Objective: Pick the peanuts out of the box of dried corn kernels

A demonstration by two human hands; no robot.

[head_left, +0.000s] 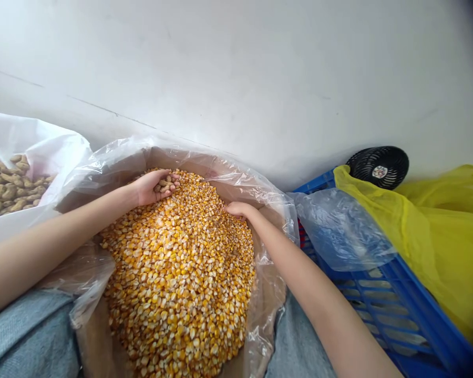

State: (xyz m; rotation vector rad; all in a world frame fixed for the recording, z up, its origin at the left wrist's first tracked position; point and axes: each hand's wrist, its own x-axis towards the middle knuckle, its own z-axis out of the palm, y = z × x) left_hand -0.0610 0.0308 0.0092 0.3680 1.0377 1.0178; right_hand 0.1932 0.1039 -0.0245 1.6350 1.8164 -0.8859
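Note:
A cardboard box lined with clear plastic (114, 163) sits between my knees, heaped with yellow corn kernels (181, 273). My left hand (152, 186) is cupped at the far edge of the heap, closed around a few peanuts in their shells (165, 184). My right hand (238, 210) rests on the right side of the heap with its fingers dug down into the kernels, so they are hidden.
A white bag of peanuts in shells (8, 184) stands at the left. At the right is a blue plastic crate (398, 310) holding a clear bag (339, 231) and a yellow bag (437, 236). A small black fan (378, 167) lies behind it. A white wall is ahead.

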